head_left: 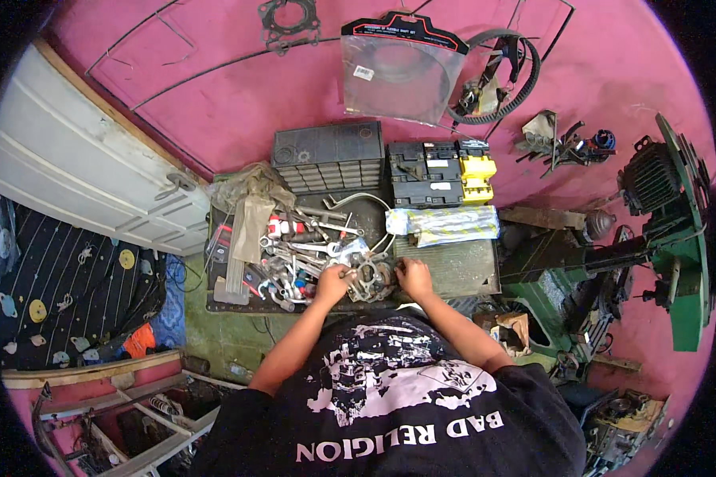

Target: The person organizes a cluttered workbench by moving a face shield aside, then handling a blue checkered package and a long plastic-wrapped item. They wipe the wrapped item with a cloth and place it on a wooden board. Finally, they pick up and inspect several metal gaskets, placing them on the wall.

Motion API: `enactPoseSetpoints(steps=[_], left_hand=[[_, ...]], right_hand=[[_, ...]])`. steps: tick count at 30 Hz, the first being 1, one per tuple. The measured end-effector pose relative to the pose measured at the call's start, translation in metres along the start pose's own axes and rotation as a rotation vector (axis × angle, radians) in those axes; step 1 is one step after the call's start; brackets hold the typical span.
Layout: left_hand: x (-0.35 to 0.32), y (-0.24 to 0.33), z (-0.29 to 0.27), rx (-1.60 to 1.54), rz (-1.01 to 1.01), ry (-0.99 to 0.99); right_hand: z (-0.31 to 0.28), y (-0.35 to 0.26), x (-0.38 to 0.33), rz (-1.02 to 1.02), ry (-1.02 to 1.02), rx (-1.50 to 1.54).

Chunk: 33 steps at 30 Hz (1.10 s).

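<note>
A greyish metal engine part (371,278) with a round, open outline lies at the front of the workbench, between my two hands. My left hand (334,285) has its fingers closed at the part's left edge. On the opposite side my right hand (414,277) pinches its right edge. The fingertips are small here, so the exact grip is hard to see. Just left of the part spreads a heap of spanners and other hand tools (302,254). A curved metal strap (374,203) arches behind it, and a blue-and-white wrapped packet (445,226) lies beyond my right hand.
Along the bench's back stand a dark drawer cabinet (326,159) and black and yellow batteries (433,175). A ribbed board (445,266) covers the bench's right side. A green drill press (680,238) rises at the right. A white door (95,151) is at the left.
</note>
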<state>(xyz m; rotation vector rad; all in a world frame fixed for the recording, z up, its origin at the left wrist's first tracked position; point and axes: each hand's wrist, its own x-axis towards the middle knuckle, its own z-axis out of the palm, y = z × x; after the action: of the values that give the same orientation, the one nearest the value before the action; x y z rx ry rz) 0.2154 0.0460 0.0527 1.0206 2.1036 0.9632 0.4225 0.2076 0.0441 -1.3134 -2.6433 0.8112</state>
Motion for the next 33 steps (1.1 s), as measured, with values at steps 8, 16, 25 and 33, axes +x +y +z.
enactPoseSetpoints(steps=[8,16,25,33], left_hand=[[0.002,0.019,-0.003,-0.383,-0.058,0.125],[-0.003,0.049,-0.02,-0.35,0.019,0.325],[-0.007,0.075,-0.061,-0.236,0.057,0.347],[-0.007,0.069,-0.082,-0.315,0.095,0.241]], right_hand=[[-0.035,-0.036,-0.004,-0.244,0.032,0.155],[-0.044,-0.065,-0.004,-0.221,-0.237,0.901],[-0.053,-0.078,0.003,-0.276,-0.282,0.798],[-0.033,-0.098,-0.003,-0.121,-0.315,0.951]])
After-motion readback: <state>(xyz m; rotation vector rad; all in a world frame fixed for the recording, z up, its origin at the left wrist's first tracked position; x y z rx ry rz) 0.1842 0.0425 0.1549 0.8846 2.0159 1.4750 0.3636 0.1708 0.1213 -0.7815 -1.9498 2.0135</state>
